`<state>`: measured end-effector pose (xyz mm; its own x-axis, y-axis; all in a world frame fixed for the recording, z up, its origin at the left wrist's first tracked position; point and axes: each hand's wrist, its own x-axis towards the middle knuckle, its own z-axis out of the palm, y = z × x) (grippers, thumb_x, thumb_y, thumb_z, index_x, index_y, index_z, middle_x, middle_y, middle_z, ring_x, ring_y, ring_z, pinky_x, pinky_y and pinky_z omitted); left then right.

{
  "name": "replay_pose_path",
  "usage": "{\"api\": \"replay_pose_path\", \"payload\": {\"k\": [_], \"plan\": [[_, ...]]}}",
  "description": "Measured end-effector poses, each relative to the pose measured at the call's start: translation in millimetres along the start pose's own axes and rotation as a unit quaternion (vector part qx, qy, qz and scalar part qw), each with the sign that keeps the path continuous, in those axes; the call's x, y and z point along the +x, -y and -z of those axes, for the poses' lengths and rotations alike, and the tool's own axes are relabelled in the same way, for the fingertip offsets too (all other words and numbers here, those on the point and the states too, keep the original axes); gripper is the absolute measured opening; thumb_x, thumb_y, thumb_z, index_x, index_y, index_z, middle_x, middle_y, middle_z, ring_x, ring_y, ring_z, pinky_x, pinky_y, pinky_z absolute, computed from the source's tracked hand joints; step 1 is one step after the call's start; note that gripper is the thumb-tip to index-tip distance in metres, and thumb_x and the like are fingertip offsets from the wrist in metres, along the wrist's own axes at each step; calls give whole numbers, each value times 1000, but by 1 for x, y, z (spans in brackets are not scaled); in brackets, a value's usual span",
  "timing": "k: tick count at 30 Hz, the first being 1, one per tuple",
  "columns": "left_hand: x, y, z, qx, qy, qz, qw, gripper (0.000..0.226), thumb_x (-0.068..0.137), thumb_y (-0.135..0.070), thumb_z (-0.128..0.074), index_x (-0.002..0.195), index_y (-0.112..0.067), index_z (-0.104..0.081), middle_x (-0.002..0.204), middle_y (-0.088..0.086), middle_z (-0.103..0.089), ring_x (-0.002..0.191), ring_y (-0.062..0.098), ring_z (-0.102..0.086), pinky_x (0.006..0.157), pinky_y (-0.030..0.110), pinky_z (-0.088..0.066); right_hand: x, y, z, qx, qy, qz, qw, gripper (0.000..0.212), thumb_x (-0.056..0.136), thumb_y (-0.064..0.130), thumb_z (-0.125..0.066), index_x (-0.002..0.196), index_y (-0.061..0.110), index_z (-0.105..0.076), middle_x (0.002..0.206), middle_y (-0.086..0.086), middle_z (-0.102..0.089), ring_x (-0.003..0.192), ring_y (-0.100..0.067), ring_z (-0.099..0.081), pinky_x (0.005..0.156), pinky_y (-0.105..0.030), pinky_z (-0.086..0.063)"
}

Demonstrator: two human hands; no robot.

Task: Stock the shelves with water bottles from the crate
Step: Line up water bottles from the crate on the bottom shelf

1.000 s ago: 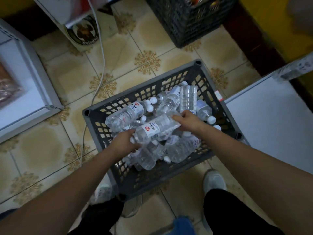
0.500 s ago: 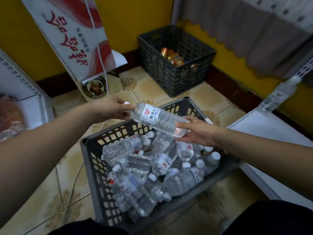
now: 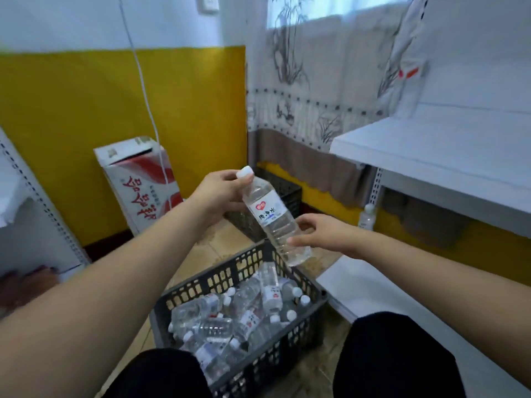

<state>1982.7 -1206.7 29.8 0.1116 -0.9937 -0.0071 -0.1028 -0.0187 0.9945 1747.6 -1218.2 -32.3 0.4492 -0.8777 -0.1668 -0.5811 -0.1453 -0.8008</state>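
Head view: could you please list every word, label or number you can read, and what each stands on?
Carton: large red characters, upside down, seemingly "品品" plus one unclear.
Carton, small black print: too blurred to read.
Held bottle, label: red heart logo; dark characters too blurred to read.
Labels on the bottles in the crate: too small to read.
No readable numbers.

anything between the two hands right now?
Head view: only the clear plastic water bottle, tilted; left hand grips its white-capped neck, right hand holds its base end.
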Motion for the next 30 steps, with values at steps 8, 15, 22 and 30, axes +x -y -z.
{"api": "replay_pose_path", "payload": {"k": [8,15,22,30], "plan": [[-69,-73,-75,87,66,-102,989,31,87,-17,-72,117,-12,-67,105,5,-73,94,19,-72,71,30,-59,-75,70,65,-60,-93,141,984,76,81,47,-73,145,26,-38,134,3,-57,116,-12,-57,94,-37,-54],[-71,-58,-141,110,119,-111,980,29,83,-14,-76,112,-12,-70,99,3,-75,88,14,-73,72,29,-61,-110,28,86,-13,-104,69,992,50,80,36,-77,121,27,-51,103,11,-61,90,-7,-63,66,-27,-60],[-22,28,-189,229,259,48,937,59,86,-19,-74,138,-19,-48,121,3,-61,110,17,-61,94,39,-54,-100,-74,86,133,-216,-49,966,68,74,36,-82,132,18,-50,119,-1,-63,97,-17,-67,71,-39,-62],[50,145,-277,266,383,114,877,73,71,-41,-85,131,-30,-45,120,3,-62,101,22,-65,73,33,-59,-46,-187,120,313,-312,-132,887,64,79,37,-79,132,20,-49,121,-3,-66,104,-23,-68,82,-48,-58]]}}
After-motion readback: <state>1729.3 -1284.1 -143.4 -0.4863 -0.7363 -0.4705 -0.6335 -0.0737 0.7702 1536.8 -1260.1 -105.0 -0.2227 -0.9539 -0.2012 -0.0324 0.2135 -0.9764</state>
